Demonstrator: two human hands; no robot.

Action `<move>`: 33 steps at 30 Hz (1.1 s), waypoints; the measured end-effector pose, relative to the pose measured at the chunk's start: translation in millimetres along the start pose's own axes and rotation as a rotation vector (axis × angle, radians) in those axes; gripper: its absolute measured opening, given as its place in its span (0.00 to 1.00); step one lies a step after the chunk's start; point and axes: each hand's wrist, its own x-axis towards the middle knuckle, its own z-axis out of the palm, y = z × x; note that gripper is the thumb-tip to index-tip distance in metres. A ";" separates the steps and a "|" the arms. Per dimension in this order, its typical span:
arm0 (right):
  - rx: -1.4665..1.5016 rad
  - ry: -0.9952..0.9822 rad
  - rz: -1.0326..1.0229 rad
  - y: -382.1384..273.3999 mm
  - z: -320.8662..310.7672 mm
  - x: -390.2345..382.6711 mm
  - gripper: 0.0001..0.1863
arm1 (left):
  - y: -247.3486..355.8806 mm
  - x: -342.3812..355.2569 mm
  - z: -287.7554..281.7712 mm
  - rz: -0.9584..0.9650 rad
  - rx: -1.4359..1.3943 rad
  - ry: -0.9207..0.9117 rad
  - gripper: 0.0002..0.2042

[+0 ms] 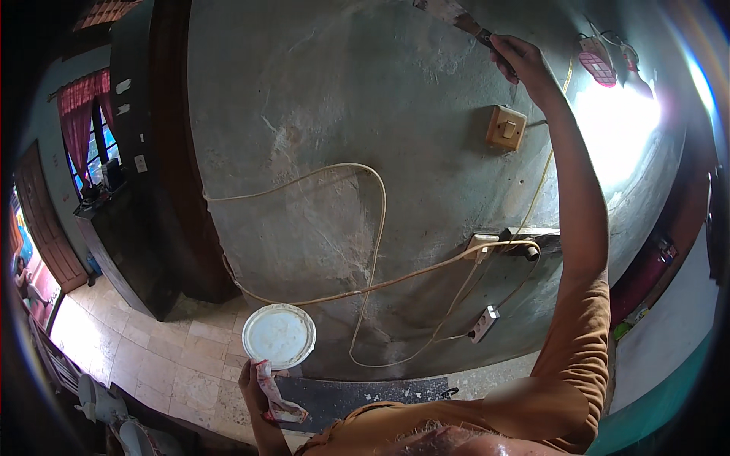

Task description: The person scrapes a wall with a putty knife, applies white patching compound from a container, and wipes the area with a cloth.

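Note:
High against the patchy grey-green wall (319,121), my right hand (525,64) is wrapped round the dark handle of a putty knife (450,17). Its broad blade points up and left at the top edge, close to the wall; contact cannot be made out. Low on the left, my left hand (253,389) grips a round white lid (279,336) from below, its pale, slightly smeared face turned up. A crumpled red-and-white wrapper (280,403) hangs from that same hand. My left fingers are partly hidden by the wrapper and lid.
A loose pale cable (380,213) loops across the wall to sockets (482,247) and a hanging power strip (484,324). Beside my right forearm are a light switch (506,128) and a bright lamp (639,82). A dark mat (342,397) lies on the tiled floor; a dark cabinet (125,251) stands left.

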 end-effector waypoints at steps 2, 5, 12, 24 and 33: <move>0.033 0.011 0.010 -2.2 12.6 1.4 0.18 | -2.8 -2.2 -5.0 0.003 -0.031 0.013 0.16; 0.094 0.052 0.011 1.5 22.5 2.6 0.19 | -5.1 -6.1 -4.9 0.026 -0.101 0.028 0.16; 0.137 0.094 0.173 -0.2 71.5 -13.8 0.22 | -1.0 -10.3 -7.4 -0.006 -0.053 0.042 0.16; 0.315 0.362 0.151 -20.1 142.1 -14.1 0.23 | 22.6 -17.6 0.0 -0.008 -0.074 -0.011 0.18; 0.347 0.390 0.163 -34.9 198.2 -18.7 0.25 | 20.7 -16.9 -3.6 0.006 -0.104 -0.026 0.17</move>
